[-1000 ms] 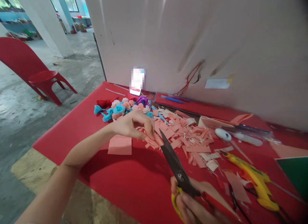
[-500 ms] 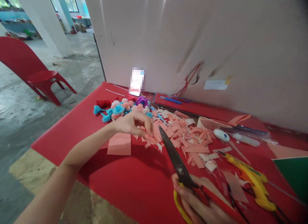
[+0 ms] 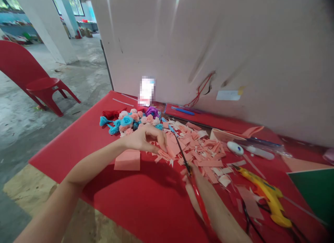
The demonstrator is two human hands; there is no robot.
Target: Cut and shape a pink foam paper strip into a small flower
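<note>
My left hand pinches a piece of pink crepe paper between thumb and fingers, low over the front of a heap of pink and white paper scraps. My right hand is closed round a pair of scissors with red and yellow handles. The blades point up and away, their tips just right of my left fingers; I cannot tell whether they touch the paper. A flat pink paper rectangle lies on the red table below my left wrist.
Paper flowers in blue, pink, purple and red cluster behind my left hand. A yellow glue gun lies at the right, near a green board. A lit phone leans on the back panel. A red chair stands left.
My right hand has moved up and turned the scissors, bringing the blades edge-on and closer to my left hand. My left hand keeps its pinch on the paper. The view has shifted slightly.
</note>
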